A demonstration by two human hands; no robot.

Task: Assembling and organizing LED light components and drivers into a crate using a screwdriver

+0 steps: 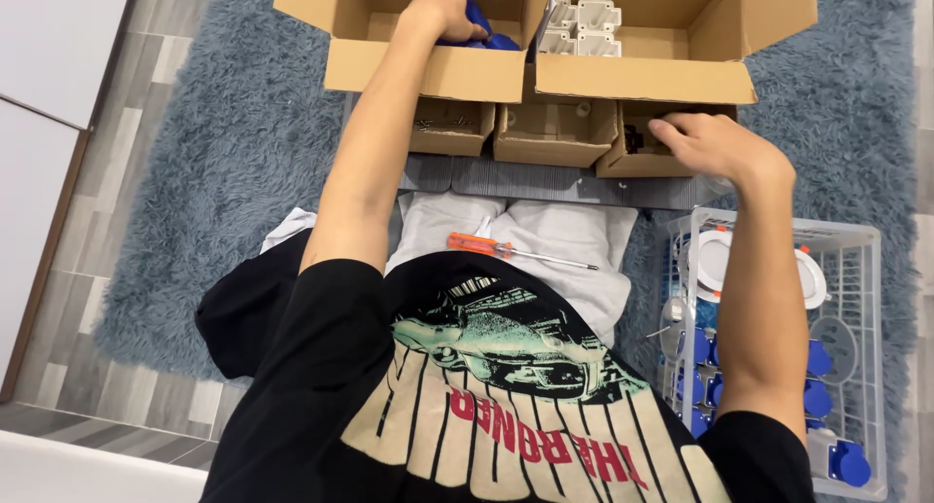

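A shaggy grey-blue rug [195, 172] covers most of the grey plank floor, and the person sits on it in a black printed shirt [467, 406], looking down. At the top stand two large open brown cardboard boxes side by side: the left large box [428, 70] holds blue plastic parts [491, 36], and the right large box [642, 75] holds white plastic moulded pieces [582, 28]. To the right of the person's lap sits a white wire basket [856, 269] with round white discs and blue capped parts in it. Just in front of the large boxes is a row of three small open brown cardboard boxes, a left one [449, 125], a middle one [555, 133] and a right one [632, 153]. On the pale cloth over the lap lies a screwdriver with an orange handle and a thin metal shaft [516, 252]. The left hand [446, 12] reaches into the left large box, its fingers curled down onto the blue plastic parts; whether they pinch one cannot be told. The right hand [715, 143] rests at the rim of the right small box, its fingers bent and close together, their tips dipping inside beside a dark item that is too hidden to identify.
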